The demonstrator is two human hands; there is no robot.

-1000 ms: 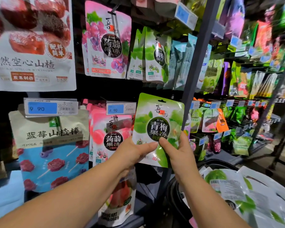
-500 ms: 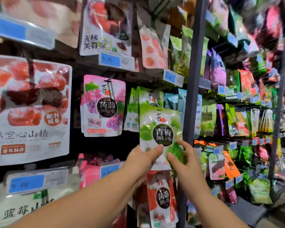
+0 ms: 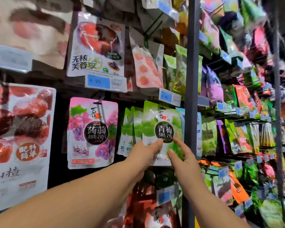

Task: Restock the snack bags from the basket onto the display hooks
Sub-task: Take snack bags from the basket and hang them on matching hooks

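A green plum-jelly snack bag (image 3: 161, 119) is held up against the display, its top level with a row of identical green bags (image 3: 130, 129) hanging just behind and to its left. My left hand (image 3: 143, 155) pinches the bag's lower left corner, thumb on the front. At the bag's lower right, my right hand (image 3: 184, 162) has its thumb and straight fingers spread against the front. The hook itself is hidden behind the bag. The basket is out of view.
A pink grape-jelly bag (image 3: 92, 132) hangs to the left. Blue price tags (image 3: 169, 97) sit just above the green bag. A grey upright post (image 3: 191, 79) stands right beside it, with more snack racks (image 3: 237, 137) beyond. Large hawthorn bags (image 3: 20, 129) fill the far left.
Both hands lifted the green bag from basket height up to the row of matching green bags. My view tilted upward and the basket left the frame. My right hand's fingers opened onto the bag's front.
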